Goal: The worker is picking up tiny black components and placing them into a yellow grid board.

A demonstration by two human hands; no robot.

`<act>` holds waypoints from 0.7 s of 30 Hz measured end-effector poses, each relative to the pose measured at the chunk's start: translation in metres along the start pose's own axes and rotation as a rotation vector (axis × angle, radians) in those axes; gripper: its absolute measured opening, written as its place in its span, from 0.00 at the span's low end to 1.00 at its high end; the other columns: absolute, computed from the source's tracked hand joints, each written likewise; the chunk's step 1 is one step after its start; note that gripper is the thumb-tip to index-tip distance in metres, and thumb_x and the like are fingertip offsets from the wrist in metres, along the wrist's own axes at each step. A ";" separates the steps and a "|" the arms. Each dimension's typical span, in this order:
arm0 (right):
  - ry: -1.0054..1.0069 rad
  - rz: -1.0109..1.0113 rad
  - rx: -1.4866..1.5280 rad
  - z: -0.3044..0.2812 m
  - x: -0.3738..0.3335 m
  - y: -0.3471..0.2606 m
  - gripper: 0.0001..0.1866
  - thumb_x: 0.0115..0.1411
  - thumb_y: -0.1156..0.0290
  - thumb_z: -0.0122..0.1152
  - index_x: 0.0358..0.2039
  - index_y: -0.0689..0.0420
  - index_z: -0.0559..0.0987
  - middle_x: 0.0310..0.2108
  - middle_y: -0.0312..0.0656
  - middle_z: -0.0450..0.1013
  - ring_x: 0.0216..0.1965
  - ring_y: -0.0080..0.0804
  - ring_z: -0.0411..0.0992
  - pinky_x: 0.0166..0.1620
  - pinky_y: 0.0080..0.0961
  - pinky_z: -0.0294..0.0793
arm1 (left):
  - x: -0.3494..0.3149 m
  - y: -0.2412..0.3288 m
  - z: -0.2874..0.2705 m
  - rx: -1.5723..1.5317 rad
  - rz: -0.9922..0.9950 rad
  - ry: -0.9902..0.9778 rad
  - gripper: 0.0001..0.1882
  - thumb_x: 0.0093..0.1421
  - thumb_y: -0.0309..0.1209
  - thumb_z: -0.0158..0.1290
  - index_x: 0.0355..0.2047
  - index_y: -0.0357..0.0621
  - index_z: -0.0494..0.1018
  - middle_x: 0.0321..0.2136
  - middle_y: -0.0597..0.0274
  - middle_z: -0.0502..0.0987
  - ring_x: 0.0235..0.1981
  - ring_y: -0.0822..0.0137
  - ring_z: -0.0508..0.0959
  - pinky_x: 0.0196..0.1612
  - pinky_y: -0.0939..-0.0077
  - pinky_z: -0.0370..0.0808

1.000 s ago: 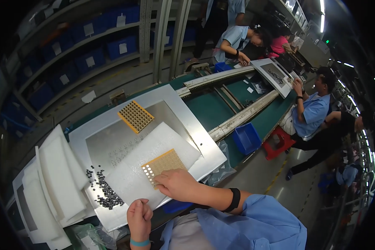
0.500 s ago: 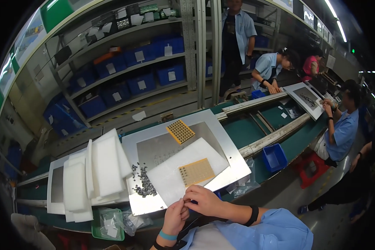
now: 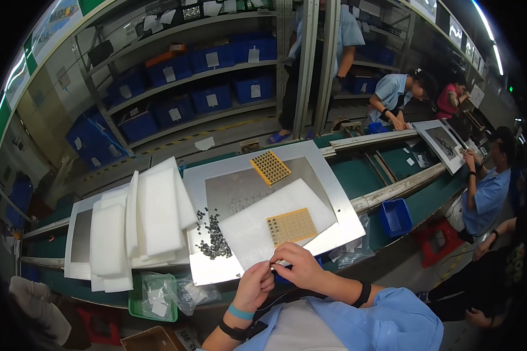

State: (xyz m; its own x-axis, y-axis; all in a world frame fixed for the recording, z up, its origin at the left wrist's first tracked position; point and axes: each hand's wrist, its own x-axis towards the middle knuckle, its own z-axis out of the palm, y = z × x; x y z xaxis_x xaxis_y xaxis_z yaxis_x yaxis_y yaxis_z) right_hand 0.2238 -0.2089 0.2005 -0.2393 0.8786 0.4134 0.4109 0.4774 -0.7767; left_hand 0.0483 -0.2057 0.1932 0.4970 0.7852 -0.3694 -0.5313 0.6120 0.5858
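Note:
My left hand (image 3: 256, 286) and my right hand (image 3: 298, 266) meet fingertip to fingertip over the near edge of the metal plate (image 3: 350, 225). Both are pinched closed around something too small to make out. Just beyond them, a yellow tray (image 3: 295, 227) lies on a white foam sheet (image 3: 246, 234), with dark parts along its left side and most of its other places pale. Farther back on the plate is a second yellow tray (image 3: 270, 168), filled with dark pieces. A loose heap of small black parts (image 3: 215, 243) is spread left of the foam sheet.
Stacked white foam sheets (image 3: 161, 216) stand at the left. Below them sits a green bin (image 3: 136, 304) with clear plastic bags. A blue bin (image 3: 396, 217) is at the bench's right edge. Co-workers sit farther right along the line; a person (image 3: 328, 58) stands by the shelves.
The view has shifted, so the bench sits a little higher and farther right. My hands stay pinched together near the plate's edge. The standing person has moved left, behind the posts.

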 end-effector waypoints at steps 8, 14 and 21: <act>-0.007 0.098 0.092 0.020 0.023 0.022 0.08 0.52 0.78 0.66 0.34 0.62 0.78 0.35 0.45 0.74 0.38 0.41 0.75 0.43 0.31 0.75 | 0.019 0.028 -0.019 -0.014 -0.112 -0.006 0.09 0.71 0.34 0.48 0.33 0.46 0.69 0.19 0.76 0.58 0.18 0.81 0.57 0.21 0.85 0.55; 0.086 0.006 -0.040 0.042 0.035 0.039 0.08 0.50 0.81 0.67 0.32 0.62 0.79 0.32 0.45 0.75 0.35 0.42 0.76 0.40 0.31 0.76 | 0.034 0.033 -0.043 -0.088 -0.132 0.054 0.08 0.70 0.33 0.48 0.33 0.45 0.69 0.19 0.76 0.58 0.18 0.81 0.57 0.20 0.85 0.54; 0.094 -0.053 -0.112 0.072 0.042 0.078 0.08 0.49 0.83 0.67 0.31 0.62 0.79 0.32 0.45 0.76 0.35 0.41 0.76 0.39 0.30 0.75 | 0.061 0.023 -0.089 -0.063 -0.114 0.054 0.08 0.70 0.33 0.49 0.35 0.44 0.71 0.19 0.76 0.59 0.17 0.81 0.56 0.20 0.86 0.54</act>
State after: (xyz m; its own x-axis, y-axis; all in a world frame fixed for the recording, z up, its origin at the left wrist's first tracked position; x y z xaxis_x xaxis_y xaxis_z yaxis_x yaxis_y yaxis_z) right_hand 0.1822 -0.1362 0.1228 -0.1822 0.8471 0.4991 0.4962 0.5175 -0.6971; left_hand 0.0048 -0.1355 0.1197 0.5196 0.7134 -0.4702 -0.5168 0.7007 0.4919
